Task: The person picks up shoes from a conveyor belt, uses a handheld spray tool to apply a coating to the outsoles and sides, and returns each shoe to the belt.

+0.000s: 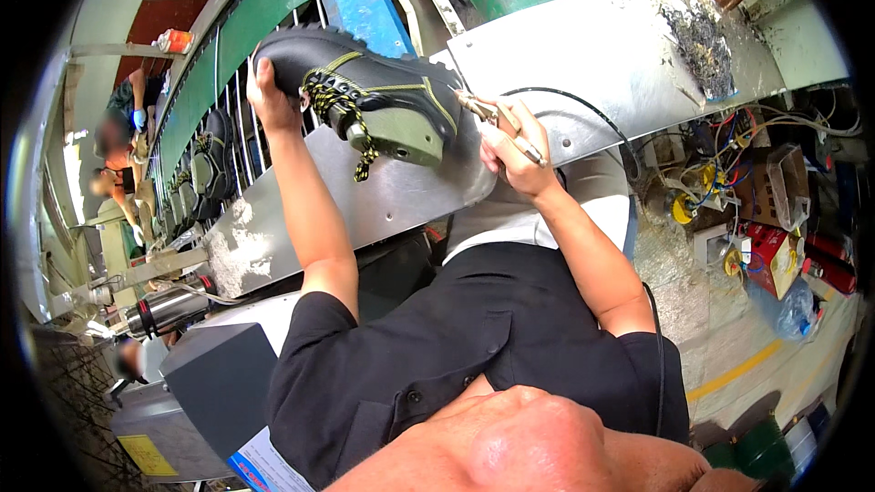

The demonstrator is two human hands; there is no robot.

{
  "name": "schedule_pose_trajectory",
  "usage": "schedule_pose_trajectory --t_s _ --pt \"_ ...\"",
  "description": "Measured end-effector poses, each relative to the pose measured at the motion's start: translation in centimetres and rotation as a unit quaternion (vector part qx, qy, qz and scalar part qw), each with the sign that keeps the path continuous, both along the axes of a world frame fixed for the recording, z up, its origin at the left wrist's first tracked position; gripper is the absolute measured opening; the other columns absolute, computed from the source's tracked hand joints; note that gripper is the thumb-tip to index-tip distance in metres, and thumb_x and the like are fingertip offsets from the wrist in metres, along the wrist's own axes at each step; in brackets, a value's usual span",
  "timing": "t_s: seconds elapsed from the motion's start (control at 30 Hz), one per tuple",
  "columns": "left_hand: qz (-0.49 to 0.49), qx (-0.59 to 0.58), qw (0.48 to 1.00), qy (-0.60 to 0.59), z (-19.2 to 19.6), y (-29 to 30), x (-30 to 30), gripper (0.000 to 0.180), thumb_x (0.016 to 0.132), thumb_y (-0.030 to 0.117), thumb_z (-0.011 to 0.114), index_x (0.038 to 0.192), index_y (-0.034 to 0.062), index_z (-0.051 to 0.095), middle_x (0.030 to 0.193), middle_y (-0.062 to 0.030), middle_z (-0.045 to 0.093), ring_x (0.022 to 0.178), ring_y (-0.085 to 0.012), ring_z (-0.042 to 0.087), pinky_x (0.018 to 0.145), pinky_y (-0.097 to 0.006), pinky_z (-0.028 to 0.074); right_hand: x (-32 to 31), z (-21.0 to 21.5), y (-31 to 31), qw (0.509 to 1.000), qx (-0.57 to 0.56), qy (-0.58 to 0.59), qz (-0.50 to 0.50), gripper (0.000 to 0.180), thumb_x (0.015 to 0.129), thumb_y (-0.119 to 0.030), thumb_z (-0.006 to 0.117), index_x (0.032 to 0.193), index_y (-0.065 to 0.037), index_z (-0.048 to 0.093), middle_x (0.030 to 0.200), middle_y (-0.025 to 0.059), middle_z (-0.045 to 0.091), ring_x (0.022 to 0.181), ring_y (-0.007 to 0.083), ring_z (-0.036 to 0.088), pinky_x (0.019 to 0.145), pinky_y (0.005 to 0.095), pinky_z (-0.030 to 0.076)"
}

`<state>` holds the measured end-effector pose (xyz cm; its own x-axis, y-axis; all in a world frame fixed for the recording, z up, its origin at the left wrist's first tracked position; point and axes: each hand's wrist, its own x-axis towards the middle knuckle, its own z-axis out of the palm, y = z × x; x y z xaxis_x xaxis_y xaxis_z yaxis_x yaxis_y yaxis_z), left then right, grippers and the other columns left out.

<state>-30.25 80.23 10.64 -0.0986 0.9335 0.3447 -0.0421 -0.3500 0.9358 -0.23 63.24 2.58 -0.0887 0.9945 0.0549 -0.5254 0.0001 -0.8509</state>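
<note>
A black work boot [392, 73] with yellow stitching lies on its side over the metal bench, its treaded sole facing away from me. My left hand [273, 107] is closed round its toe end. Black-and-yellow laces [339, 100] hang in a bunch toward me. An olive-green piece [406, 135] with a small hole shows at the boot's opening; I cannot tell if it is a last. My right hand [521, 153] grips a slim brass-coloured metal tool [486, 109], its tip at the boot's heel end. Its exact kind is unclear.
More black boots [212, 159] stand on the roller conveyor [239, 118] at the left. A metal bench top [602, 46] stretches right, with a dark crusted patch [700, 50]. A black hose [583, 102] curves past my right hand. Tangled wires and boxes [775, 255] sit right; people work far left.
</note>
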Motion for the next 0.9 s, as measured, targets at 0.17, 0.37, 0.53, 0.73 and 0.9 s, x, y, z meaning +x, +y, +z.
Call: schedule_pose_trajectory --t_s 0.17,0.37,0.53,0.73,0.9 --pt "0.089 -0.096 0.990 -0.061 -4.3 -4.2 -4.4 0.047 0.093 0.041 0.059 0.116 -0.0001 0.055 0.107 -0.0092 0.065 0.094 -0.0219 0.065 0.083 -0.035 0.054 -1.5 0.0 1.3 0.998 -0.033 0.044 -0.026 0.032 0.092 -0.005 0.052 0.122 0.004 0.050 0.070 0.0029 0.048 0.053 0.0082 0.043 0.049 0.0235 0.038" --pt "0.163 -0.251 0.952 -0.066 -7.0 -14.1 -8.0 0.040 0.098 0.032 0.054 0.127 0.0046 0.053 0.121 -0.0103 0.061 0.108 -0.0233 0.061 0.092 -0.044 0.051 -4.8 -0.4 2.5 0.998 -0.044 0.003 -0.053 0.028 0.092 -0.007 0.056 0.118 0.001 0.052 0.070 0.0012 0.052 0.051 0.0067 0.046 0.045 0.0226 0.038" --pt "0.131 -0.349 0.928 0.014 -5.3 -21.1 -6.4 0.040 0.099 0.034 0.053 0.114 -0.0024 0.051 0.106 -0.0156 0.065 0.087 -0.0244 0.069 0.074 -0.039 0.059 -5.9 -0.5 2.6 0.997 -0.039 -0.026 -0.065 0.027 0.091 -0.008 0.057 0.116 0.001 0.050 0.066 0.0012 0.052 0.051 0.0070 0.048 0.045 0.0232 0.038" --pt "0.060 -0.456 0.888 -0.022 -3.7 -24.7 -2.2 0.047 0.100 0.037 0.047 0.121 -0.0047 0.050 0.110 -0.0174 0.065 0.090 -0.0279 0.070 0.070 -0.037 0.062 -6.8 -1.9 2.0 0.995 -0.033 -0.061 -0.072 0.038 0.088 -0.012 0.061 0.122 0.001 0.050 0.061 0.0003 0.054 0.051 0.0061 0.047 0.048 0.0236 0.037" --pt "-0.007 -0.474 0.879 -0.056 -3.7 -25.0 -1.3 0.053 0.102 0.040 0.043 0.127 -0.0069 0.046 0.117 -0.0221 0.062 0.097 -0.0342 0.068 0.073 -0.037 0.062 -6.7 -1.6 1.1 0.995 -0.009 -0.085 -0.055 0.036 0.090 -0.006 0.057 0.124 0.000 0.047 0.062 0.0001 0.052 0.049 0.0059 0.045 0.045 0.0224 0.035"
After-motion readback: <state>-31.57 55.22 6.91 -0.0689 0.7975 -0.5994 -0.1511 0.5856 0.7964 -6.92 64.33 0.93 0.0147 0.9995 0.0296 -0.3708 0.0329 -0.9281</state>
